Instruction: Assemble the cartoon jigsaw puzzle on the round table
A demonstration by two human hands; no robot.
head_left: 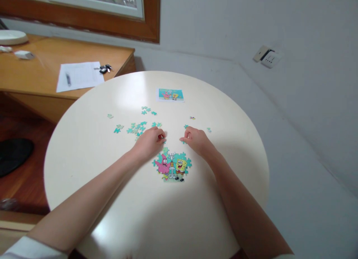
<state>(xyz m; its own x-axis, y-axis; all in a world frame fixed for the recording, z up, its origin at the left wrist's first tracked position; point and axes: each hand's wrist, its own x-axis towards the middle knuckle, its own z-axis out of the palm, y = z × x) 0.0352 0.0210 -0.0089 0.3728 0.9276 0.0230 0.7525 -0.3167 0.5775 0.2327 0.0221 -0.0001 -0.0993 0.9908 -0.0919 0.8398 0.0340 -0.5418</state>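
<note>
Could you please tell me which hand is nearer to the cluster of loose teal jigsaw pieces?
Left. The left hand lies just beside the cluster of loose teal jigsaw pieces; the right hand sits farther off, to their right.

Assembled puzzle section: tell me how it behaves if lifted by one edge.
The assembled puzzle section looks thin and many-pieced, so it would probably sag or break apart. On the glossy table it likely slides easily when pushed flat.

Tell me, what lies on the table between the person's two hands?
In the head view, only bare cream tabletop separates the left hand and right hand; the part-built cartoon puzzle begins just nearer the person.
</note>
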